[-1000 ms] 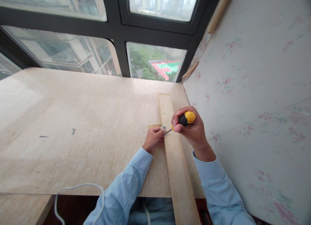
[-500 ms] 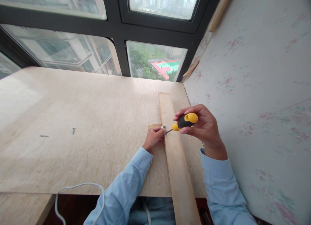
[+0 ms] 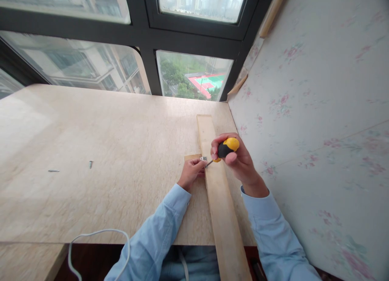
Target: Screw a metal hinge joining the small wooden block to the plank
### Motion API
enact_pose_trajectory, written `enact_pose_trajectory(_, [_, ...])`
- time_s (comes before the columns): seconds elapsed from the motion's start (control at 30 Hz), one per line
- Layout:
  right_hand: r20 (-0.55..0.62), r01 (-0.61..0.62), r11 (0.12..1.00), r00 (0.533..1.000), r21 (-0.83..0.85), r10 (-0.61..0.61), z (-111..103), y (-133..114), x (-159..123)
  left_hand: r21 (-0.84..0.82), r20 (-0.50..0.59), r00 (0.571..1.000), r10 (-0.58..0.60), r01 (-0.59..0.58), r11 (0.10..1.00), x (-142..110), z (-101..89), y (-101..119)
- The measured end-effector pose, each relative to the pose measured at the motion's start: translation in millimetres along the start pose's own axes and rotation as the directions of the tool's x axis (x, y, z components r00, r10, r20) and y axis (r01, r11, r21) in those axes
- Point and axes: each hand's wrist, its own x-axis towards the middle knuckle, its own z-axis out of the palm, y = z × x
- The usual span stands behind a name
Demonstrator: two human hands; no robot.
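A long pale wooden plank (image 3: 221, 208) lies on the marble table (image 3: 91, 151), running away from me near the wall. My right hand (image 3: 235, 161) is closed around a black-and-yellow screwdriver (image 3: 225, 148), whose tip meets a small metal bracket (image 3: 203, 158) at the plank's left edge. My left hand (image 3: 191, 172) is closed, its fingers pinching the bracket and a small wooden piece (image 3: 192, 156) against the plank.
Two loose screws (image 3: 90, 164) (image 3: 53, 171) lie on the table to the left. A white cable (image 3: 97, 236) loops over the near edge. A floral-papered wall (image 3: 319, 111) stands close on the right; dark-framed windows (image 3: 146, 38) run along the back.
My right hand opened its grip and swung right on the screwdriver handle, then closed back round it, turning the tool. My left hand stayed on the bracket.
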Motion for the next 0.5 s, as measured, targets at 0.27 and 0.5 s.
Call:
enact_pose_trajectory(0.27, [0.054, -0.084, 0.996, 0.995, -0.025, 0.085, -17.6, -19.7, -1.2, 0.006, 0.003, 1.000, -0.009, 0.009, 1.000, 4.0, -2.3, -4.8])
enact_pose_trajectory(0.5, [-0.102, 0.034, 0.985, 0.993, -0.169, -0.051, -20.2, -26.2, -1.0, 0.014, 0.007, 1.000, -0.007, 0.006, 1.000, 4.0, -2.2, -4.2])
